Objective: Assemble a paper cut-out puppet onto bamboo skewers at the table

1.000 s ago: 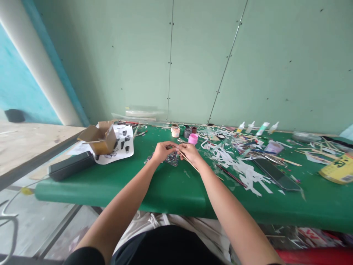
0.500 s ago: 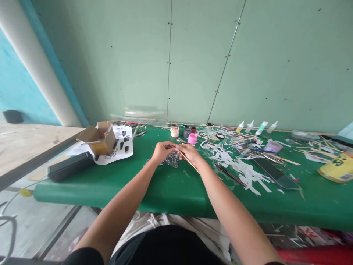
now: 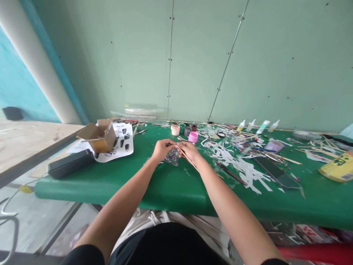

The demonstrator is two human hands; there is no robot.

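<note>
Both my hands meet over the middle of the green table (image 3: 165, 187). My left hand (image 3: 162, 149) is closed in a pinch on a small dark patterned piece (image 3: 172, 157) that rests on the table between the hands. My right hand (image 3: 188, 151) is closed round a thin wooden stick (image 3: 190, 162), whose shaft runs back along my wrist and whose tip points at the patterned piece. A pink paint pot (image 3: 193, 137) stands just beyond my right hand.
An open cardboard box (image 3: 99, 137) sits on a printed sheet (image 3: 121, 145) at the left, with a black case (image 3: 70, 164) near the edge. Paint pots (image 3: 182, 129), white paper scraps (image 3: 242, 167), glue bottles (image 3: 257, 127), sticks, a dark phone (image 3: 275, 173) and a yellow packet (image 3: 338, 167) crowd the right.
The hands stay together at the patterned piece, with only slight finger movement. The view has shifted a little.
</note>
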